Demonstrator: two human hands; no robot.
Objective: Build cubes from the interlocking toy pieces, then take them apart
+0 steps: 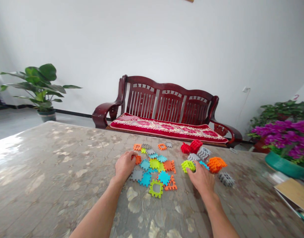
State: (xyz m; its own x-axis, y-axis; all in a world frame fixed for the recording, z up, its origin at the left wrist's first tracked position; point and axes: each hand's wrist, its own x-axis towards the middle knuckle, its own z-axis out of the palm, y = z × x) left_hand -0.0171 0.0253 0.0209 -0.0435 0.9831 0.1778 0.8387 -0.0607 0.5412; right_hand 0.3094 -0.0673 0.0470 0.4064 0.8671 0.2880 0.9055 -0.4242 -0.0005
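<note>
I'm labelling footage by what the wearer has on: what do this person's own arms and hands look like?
The left hand and right hand are both bare, with no gloves, watch or bracelet in sight. The forearms are slim and uncovered down to the picture's lower edge, with no sleeves showing. Any rings are too small to tell.

Tiles (154,163) are orange, lime, blue and grey; the tablecloth (67,172) is floral grey-brown.
</note>
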